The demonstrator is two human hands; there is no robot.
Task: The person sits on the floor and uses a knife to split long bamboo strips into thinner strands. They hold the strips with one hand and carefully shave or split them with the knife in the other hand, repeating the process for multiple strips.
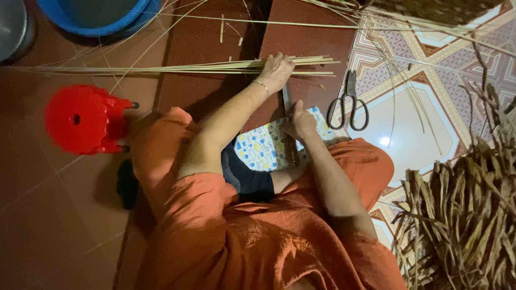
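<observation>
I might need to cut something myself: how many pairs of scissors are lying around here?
1. The scissors lie on the patterned floor tiles, just beyond the right hand and beside the bundle of thin strips. The dried leaves could hide others.

Left arm extends forward, elbow slightly bent; left hand [276, 70] lies palm down, fingers curled forward. Right forearm angles inward; right hand [300, 124] sits closed in a loose fist, nearer the body.
</observation>
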